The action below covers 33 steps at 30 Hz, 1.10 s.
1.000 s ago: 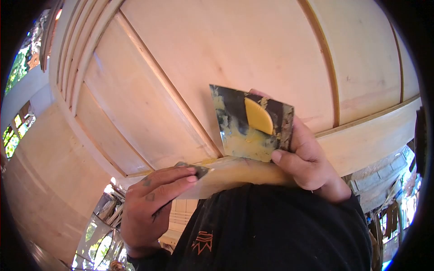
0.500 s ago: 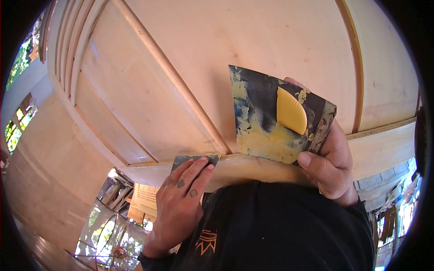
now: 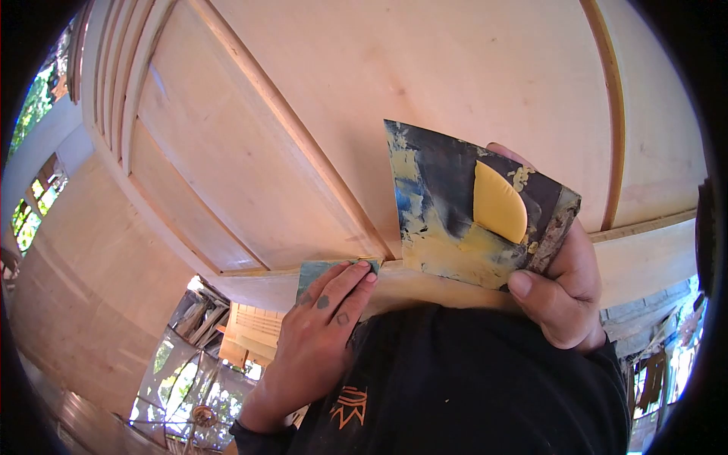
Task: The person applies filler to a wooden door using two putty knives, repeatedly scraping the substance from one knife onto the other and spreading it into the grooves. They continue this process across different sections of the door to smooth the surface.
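My right hand (image 3: 565, 292) grips a dark, putty-smeared plate (image 3: 444, 197) by its thick lower-right edge, thumb in front and fingers behind. On the plate sits a smooth yellow mound of putty (image 3: 500, 203), with thinner streaks spread along its lower side. My left hand (image 3: 326, 318) is closed on a small flat grey-green spreader (image 3: 315, 274), its fingers laid over the top and its thumb hidden. The spreader lies against the wooden ledge (image 3: 409, 280) at the bottom of the panel, near the foot of a slanting wooden strip (image 3: 292, 125).
A large pale wooden panel (image 3: 470, 68) fills the view behind my hands, divided by raised strips such as the one at the right (image 3: 613, 114). Curved wooden slats (image 3: 125, 68) stand at the upper left. A broad curved board (image 3: 91, 280) is at the left.
My left hand and the spreader have slid a little to the right along the ledge. The plate in my right hand has shifted slightly right and down.
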Available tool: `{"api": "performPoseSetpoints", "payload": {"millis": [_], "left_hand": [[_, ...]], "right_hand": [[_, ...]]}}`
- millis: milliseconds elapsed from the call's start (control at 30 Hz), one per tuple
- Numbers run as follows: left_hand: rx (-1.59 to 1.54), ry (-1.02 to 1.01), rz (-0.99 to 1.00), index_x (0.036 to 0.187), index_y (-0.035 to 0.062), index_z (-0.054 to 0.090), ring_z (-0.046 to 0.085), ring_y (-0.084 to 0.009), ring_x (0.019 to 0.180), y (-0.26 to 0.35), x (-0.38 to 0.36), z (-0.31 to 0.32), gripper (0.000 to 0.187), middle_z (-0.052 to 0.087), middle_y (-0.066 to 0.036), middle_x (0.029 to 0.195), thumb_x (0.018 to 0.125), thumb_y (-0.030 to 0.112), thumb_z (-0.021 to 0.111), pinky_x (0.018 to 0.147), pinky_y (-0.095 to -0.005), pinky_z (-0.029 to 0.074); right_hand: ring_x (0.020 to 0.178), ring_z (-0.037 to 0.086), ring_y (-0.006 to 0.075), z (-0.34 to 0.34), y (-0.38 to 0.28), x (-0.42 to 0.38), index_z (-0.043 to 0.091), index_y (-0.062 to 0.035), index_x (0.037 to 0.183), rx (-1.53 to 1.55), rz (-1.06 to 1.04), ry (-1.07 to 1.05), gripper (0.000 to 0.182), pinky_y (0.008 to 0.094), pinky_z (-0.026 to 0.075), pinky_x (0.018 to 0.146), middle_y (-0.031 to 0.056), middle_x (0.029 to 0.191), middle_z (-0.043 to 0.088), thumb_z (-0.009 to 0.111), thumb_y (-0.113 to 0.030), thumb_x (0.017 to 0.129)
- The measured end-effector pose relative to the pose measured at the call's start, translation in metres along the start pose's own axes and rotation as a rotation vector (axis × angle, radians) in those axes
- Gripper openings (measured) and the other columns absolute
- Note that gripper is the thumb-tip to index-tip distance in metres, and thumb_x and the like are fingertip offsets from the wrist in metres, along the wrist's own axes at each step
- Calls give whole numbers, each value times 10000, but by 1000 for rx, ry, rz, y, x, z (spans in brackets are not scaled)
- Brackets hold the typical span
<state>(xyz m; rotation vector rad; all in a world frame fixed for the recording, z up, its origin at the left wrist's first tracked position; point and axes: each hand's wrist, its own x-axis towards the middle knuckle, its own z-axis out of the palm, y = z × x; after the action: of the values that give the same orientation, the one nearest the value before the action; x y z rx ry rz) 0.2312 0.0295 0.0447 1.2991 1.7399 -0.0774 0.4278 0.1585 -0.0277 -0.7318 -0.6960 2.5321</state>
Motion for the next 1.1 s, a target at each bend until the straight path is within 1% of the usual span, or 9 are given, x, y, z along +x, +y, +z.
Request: {"api": "performPoseSetpoints", "payload": {"millis": [167,267,367,567,767,867,967,1100], "left_hand": [[-37,-165,-45,1094,17,598,564,-302,1062,2,10,-20,496,587,-118,1156,628,-150,557,900,-370,469],[-66,-219,-26,1074,14,609,575,-284,1044,-4,15,-26,485,600,-114,1141,620,-148,559,891,-359,473],[-48,-276,12,1058,25,622,587,-277,1022,-5,24,-34,480,617,-110,1112,613,-145,563,865,-355,487],[-54,-391,-4,1042,43,635,598,-282,1003,-7,33,-41,459,626,-108,1093,626,-140,571,843,-351,497],[-143,-415,1,1044,22,632,604,-284,1013,-13,36,-47,421,633,-127,1080,658,-133,571,848,-339,497],[-337,-429,11,1047,9,630,621,-306,981,-31,34,-63,402,641,-158,1044,678,-135,557,838,-339,498],[-273,-195,-57,1040,1,633,629,-329,958,-21,26,-72,383,645,-184,1013,694,-137,544,824,-330,497],[-253,-234,-81,1031,5,641,635,-328,938,-15,25,-75,380,649,-194,982,697,-144,538,788,-323,497]], "right_hand": [[1357,221,210,-3,3,0,165,58,1393,-13,-44,-35,676,316,148,1091,169,1465,229,382,117,755],[1358,219,213,-2,1,0,163,61,1393,-5,-26,-18,673,318,149,1092,173,1466,226,383,114,759],[1360,217,216,-3,1,0,163,61,1393,17,-25,-12,676,319,148,1093,174,1466,225,383,117,756],[1360,220,220,-5,-1,-1,166,60,1392,-12,-16,0,686,319,147,1094,173,1464,234,373,134,742],[1354,235,218,-5,-1,0,183,61,1387,-13,-4,33,687,317,156,1089,174,1457,249,376,138,732],[1343,257,217,-7,-3,-1,195,65,1382,-54,40,44,680,316,169,1086,178,1448,263,382,130,731],[1330,276,215,-4,-2,1,204,74,1375,-26,26,66,667,317,182,1081,177,1440,277,403,97,739],[1315,298,212,0,1,1,217,81,1368,-44,36,85,655,317,199,1076,168,1429,297,434,50,750]]}}
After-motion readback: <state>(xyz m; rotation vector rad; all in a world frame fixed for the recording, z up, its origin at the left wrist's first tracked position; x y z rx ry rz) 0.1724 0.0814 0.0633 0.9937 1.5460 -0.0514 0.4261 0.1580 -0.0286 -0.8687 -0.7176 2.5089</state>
